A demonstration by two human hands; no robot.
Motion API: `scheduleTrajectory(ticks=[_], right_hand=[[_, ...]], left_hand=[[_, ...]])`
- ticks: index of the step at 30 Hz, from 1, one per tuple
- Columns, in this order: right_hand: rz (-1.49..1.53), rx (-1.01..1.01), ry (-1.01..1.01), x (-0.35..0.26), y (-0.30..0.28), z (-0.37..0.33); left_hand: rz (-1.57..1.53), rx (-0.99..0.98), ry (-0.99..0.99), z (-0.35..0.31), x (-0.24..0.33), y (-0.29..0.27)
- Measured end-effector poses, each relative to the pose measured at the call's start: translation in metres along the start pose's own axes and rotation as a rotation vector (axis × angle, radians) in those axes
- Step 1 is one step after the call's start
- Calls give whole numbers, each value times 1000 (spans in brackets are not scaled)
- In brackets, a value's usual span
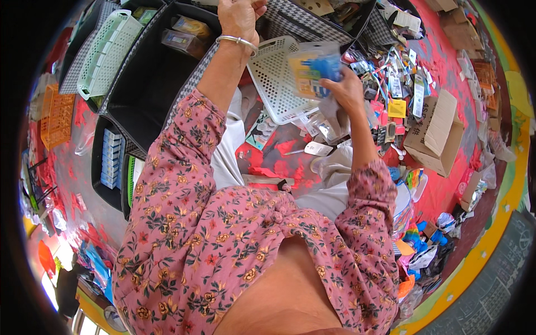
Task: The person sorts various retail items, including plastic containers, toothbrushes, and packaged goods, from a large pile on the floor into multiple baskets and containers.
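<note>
My right hand grips a clear plastic packet with blue and yellow contents, held above a pale green perforated plastic basket. The packet is slightly blurred. At the top edge of the picture is my left hand, with a silver bangle at the wrist. Its fingers look curled, but the picture's edge cuts part of them off, and whatever they hold does not show. Just below and left of it stands a black fabric storage box with a few clear packs at its far end.
Another pale green basket rests on the boxes at left, near an orange crate. Small packaged goods are heaped at right beside an opened cardboard box. A lower black bin holds blue-and-white boxes.
</note>
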State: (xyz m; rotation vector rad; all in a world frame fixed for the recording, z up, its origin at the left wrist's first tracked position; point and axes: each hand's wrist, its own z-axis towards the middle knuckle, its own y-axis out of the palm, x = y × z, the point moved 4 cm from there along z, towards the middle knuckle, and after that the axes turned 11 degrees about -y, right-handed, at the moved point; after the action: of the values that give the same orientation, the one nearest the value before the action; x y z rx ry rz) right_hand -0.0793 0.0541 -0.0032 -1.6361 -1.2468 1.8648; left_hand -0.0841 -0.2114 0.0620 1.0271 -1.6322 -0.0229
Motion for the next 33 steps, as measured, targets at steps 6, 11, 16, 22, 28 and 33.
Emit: scheduleTrajectory(ticks=[6,11,16,22,28,33], right_hand=[[-377,-269,-308,-29,69,60],[-554,-398,-493,-23,132,90],[-613,-349,-611,-19,178,105],[-553,-124,-543,-13,190,112],[-471,-50,-519,-16,200,107],[-441,11,-434,-10,207,105]], left_hand=[[1,49,0,-8,8,6],[3,54,1,-13,18,6],[34,50,-17,-28,21,14],[79,31,-92,-36,20,19],[140,-141,-60,-36,9,19],[168,-206,-112,-39,2,24]])
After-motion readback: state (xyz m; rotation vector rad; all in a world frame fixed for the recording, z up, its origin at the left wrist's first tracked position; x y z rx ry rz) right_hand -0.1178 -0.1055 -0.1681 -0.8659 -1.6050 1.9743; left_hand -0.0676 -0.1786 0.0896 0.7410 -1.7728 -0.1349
